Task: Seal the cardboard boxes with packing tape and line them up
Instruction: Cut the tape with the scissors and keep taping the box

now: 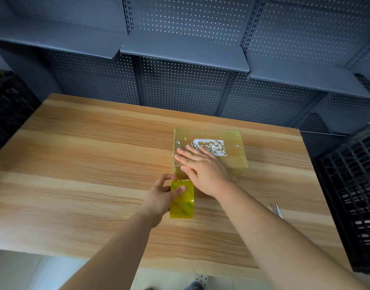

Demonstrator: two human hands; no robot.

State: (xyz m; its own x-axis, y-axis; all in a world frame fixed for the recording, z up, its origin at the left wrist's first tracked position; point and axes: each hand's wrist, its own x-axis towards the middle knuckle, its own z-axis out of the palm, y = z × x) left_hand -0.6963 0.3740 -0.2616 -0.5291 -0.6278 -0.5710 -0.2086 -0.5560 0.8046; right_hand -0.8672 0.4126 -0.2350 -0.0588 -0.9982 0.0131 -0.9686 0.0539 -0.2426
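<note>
Left hand [161,193] clamps its grip round the packing tape roll [183,206] just off the cardboard box [236,158], so the strip runs taut; right hand [200,166] lies flat, fingers straight (probably pressing tape down), atop that box on the desk [85,153].

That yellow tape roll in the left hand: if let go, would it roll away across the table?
Probably not far. The tape roll is held with its round edge down, so it could roll, but its strip looks stuck to the cardboard box, likely tethering it. It seems light: the left hand holds it by fingers and thumb.
</note>
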